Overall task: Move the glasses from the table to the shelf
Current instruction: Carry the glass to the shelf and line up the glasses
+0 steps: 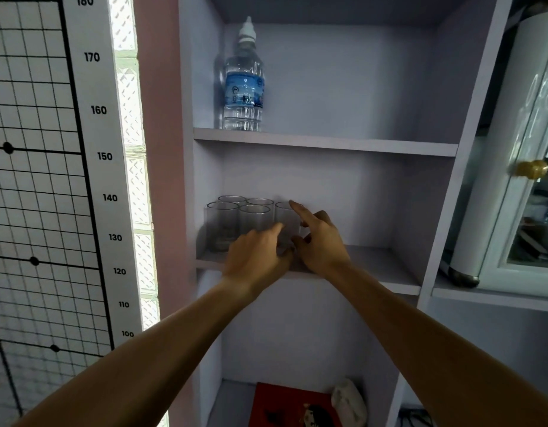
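Note:
Several clear glasses (222, 224) stand in a cluster at the left of the middle shelf board (377, 265) of a pale lilac shelf unit. One more glass (287, 221) stands at the right end of the cluster, resting on the board. My left hand (256, 258) presses its fingers against this glass's lower left side. My right hand (320, 241) cups its right side, index finger reaching up to the rim and thumb near the base. The table is out of view.
A water bottle (243, 84) stands on the upper shelf at the left. The bottom compartment holds a red box (285, 405) and a white object (349, 399). A white cabinet with a brass knob (533, 169) is at the right, and a height chart (100, 155) at the left.

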The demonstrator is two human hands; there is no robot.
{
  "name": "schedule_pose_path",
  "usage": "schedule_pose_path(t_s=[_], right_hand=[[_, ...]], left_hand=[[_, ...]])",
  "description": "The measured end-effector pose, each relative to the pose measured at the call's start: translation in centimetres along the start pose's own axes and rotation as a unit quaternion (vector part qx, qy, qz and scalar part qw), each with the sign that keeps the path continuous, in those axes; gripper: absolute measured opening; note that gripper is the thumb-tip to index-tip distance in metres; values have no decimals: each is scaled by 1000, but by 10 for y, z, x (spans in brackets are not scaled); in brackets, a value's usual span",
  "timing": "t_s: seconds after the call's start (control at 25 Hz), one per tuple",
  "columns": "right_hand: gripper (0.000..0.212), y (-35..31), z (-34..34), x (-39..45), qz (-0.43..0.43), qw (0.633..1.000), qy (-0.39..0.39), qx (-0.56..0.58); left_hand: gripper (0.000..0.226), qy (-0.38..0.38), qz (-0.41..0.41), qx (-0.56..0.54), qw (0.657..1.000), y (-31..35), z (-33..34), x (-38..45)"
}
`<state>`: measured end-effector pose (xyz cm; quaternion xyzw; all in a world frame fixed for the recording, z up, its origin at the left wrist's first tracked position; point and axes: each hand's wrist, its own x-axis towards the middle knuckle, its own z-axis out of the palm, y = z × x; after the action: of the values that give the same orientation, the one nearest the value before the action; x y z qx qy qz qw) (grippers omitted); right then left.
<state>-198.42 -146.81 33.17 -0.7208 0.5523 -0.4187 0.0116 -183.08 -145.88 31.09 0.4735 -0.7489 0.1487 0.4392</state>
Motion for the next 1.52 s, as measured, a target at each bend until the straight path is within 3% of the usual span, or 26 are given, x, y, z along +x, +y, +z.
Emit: schedule_pose_path(t_s=[0.4,0.64,0.76,0.88,0.96,1.24,1.52], right_hand=[[73,-2,5,8,-13,999,-21,-23],[82,-2,4,5,-10,997,-73,-37],[82,-6,4,3,-25,999,-21,-42],[60,-15,7,-3,-131,987,92,-19],[44,-22,13,-8,-183,980,81,2],[15,-44,12,-7,-105,990,-11,97],[17,-24,-11,-24,-75,991,51,102]], left_hand=[[24,-59,-80,-91,991,-3,-13,7],[40,14,-116,-90,989,-33,-25,1],[36,24,-118,-92,988,-39,-32,-3],[28,27,-113,-91,989,-39,-36,-6],[25,34,-89,-100,990,-40,-37,-8],[27,22,-59,-90,994,-35,-34,-12],[33,14,0,-106,994,-2,-15,-13]])
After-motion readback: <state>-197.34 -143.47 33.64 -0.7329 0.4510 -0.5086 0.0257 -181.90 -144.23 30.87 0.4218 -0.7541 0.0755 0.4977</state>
